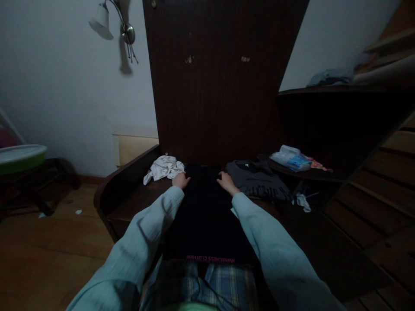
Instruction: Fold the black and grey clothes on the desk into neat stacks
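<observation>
A black garment (207, 216), probably a shirt, lies stretched out in front of me, with upside-down pink lettering along its near edge. My left hand (180, 180) is closed on its left side near the far end. Opposite it, my right hand (228, 182) pinches the right side, thumb and fingers together. Just beyond my left hand is a crumpled white cloth (164, 167). To the right of my right hand lies a dark grey shirt (259, 179) with black script on it. Dim light hides the black garment's folds.
Behind the dark wooden surface (129, 205) rises a tall brown panel (217, 86). A plastic packet (290, 158) sits on a low shelf at the right. A wall lamp (102, 21) hangs upper left, and a green basin (22, 160) stands at far left.
</observation>
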A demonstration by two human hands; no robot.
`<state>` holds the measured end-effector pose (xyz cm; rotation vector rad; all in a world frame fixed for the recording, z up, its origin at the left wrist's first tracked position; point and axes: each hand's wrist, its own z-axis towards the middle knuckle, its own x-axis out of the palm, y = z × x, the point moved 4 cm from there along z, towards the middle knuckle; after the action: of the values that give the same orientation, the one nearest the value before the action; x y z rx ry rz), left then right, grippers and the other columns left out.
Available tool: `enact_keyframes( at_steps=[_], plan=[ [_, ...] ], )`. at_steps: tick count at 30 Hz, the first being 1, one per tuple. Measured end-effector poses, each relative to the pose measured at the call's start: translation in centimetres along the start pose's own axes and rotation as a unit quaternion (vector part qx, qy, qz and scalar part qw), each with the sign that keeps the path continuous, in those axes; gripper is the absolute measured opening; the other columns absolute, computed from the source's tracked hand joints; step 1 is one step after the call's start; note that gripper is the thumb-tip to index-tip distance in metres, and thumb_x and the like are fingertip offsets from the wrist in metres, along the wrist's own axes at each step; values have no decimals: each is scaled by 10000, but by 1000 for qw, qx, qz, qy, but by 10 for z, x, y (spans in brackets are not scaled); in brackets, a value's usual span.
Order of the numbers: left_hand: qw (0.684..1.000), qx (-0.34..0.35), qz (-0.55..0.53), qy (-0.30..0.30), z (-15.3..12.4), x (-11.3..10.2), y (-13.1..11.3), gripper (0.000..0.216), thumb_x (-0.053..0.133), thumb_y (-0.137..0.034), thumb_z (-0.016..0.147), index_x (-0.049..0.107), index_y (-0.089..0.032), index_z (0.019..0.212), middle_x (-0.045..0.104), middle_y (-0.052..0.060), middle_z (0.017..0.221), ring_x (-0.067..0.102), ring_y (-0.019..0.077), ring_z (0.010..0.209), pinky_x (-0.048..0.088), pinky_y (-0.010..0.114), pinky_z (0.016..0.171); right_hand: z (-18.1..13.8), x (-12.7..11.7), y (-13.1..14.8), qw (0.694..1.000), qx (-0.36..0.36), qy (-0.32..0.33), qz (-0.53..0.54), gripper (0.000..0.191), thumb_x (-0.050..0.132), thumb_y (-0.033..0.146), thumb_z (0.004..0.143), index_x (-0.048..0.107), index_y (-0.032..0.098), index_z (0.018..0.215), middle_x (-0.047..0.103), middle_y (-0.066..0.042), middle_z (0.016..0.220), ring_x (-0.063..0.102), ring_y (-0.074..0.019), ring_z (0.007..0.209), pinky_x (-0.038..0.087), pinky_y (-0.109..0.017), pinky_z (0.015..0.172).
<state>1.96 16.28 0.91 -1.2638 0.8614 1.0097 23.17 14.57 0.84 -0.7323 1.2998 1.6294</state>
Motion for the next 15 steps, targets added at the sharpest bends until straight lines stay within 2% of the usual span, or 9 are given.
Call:
enact_keyframes(
  at_steps=[3, 5, 10, 15],
  plan=[
    [999, -9, -13, -34, 0, 13, 11, 324, 471, -385, 785, 565, -112, 933, 601, 162, 1015, 564, 233, 954, 417, 261, 734, 0, 18, -9, 1000, 19, -23, -6, 321, 507, 149, 745, 500, 45, 1049, 552, -200, 1053, 517, -236, 996, 360, -311, 844],
    [998, -13, -28, -48, -1, 18, 16, 296, 456, -362, 798, 568, -115, 915, 610, 155, 995, 568, 222, 945, 415, 254, 738, -2, 25, -15, 999, 26, -29, -7, 325, 471, 162, 773, 479, 39, 1074, 546, -200, 1057, 508, -236, 1005, 350, -311, 853],
    [998, -37, -47, -33, 0, 22, 21, 229, 419, -305, 824, 567, -153, 909, 629, 117, 976, 577, 194, 929, 414, 244, 731, 0, 30, -22, 999, 15, -40, -27, 291, 418, 102, 776, 513, 74, 1050, 571, -170, 994, 517, -231, 949, 342, -318, 840],
    [995, -65, -61, -33, 1, 20, 23, 243, 359, -246, 847, 557, -138, 937, 611, 151, 1022, 564, 214, 966, 409, 267, 743, 4, 32, -26, 999, 21, -39, -19, 328, 361, 12, 739, 578, 96, 969, 582, -161, 938, 515, -224, 925, 332, -322, 845]
  ],
)
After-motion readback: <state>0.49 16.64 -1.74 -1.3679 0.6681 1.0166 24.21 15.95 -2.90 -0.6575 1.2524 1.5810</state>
